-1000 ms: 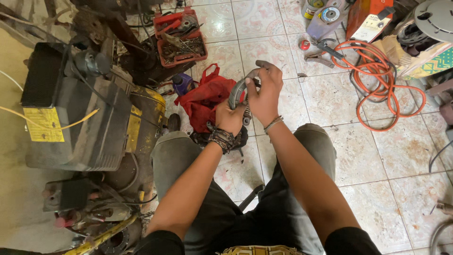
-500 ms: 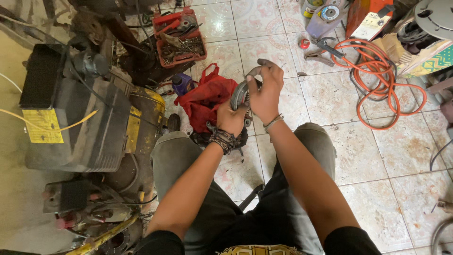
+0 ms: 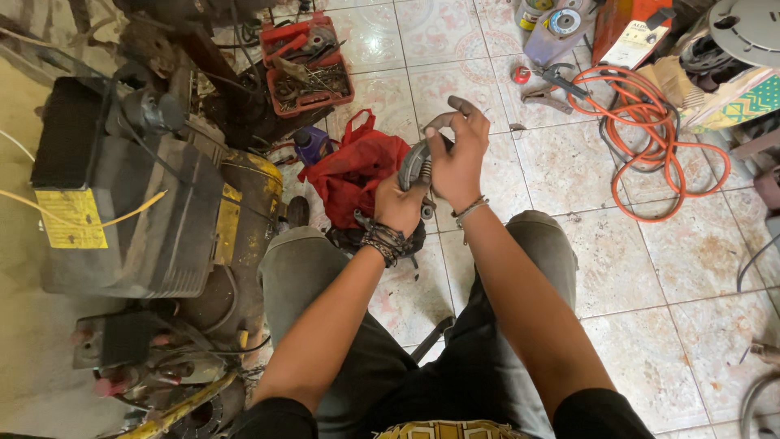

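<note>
Across the left of the frame a grimy dark machine (image 3: 130,195) with a yellow label stood on the tiled floor (image 3: 650,260), and at the upper right an orange hose (image 3: 658,146) lay coiled. Near the top, left of centre, a red tray (image 3: 309,69) held loose tools, and just below it a red cloth bag (image 3: 353,171) slumped on the tiles.

Above the person's knees, at the centre of the frame, a curved grey metal brake shoe (image 3: 410,162) was held up between both hands, in front of the bag. It looked stiff and fairly heavy for its size, with a spring showing at its lower end; greasy metal like that would probably slip, so the plain curved web seemed the safest place to grip.

The left hand (image 3: 396,203), wrist wrapped in beaded bands, closed around the shoe's lower end, arm reaching forward and up. The right hand (image 3: 457,158) came in from the right, its fingers (image 3: 465,106) curled over the upper part, thumb pressed against the arc.
</note>
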